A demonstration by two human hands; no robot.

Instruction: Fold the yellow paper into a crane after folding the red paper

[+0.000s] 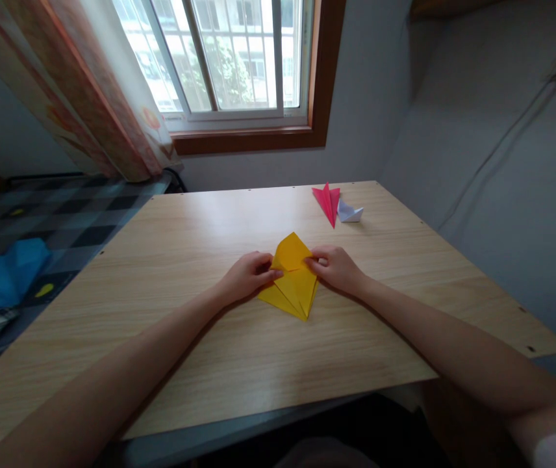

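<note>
A folded sheet of yellow paper is held between my two hands over the middle of the wooden table. Its upper part rises to a blunt point, and its lower part narrows to a tip that points toward me. My left hand pinches the left edge between thumb and fingers. On the opposite edge, my right hand grips the paper with thumb and fingertips. Creases and layered flaps show in the lower half. The fingers behind the sheet are partly hidden.
Near the table's far edge lie a pink folded paper plane and a white paper boat, side by side. To the left, a blue folded paper rests on a checked bed. A window and curtain are beyond.
</note>
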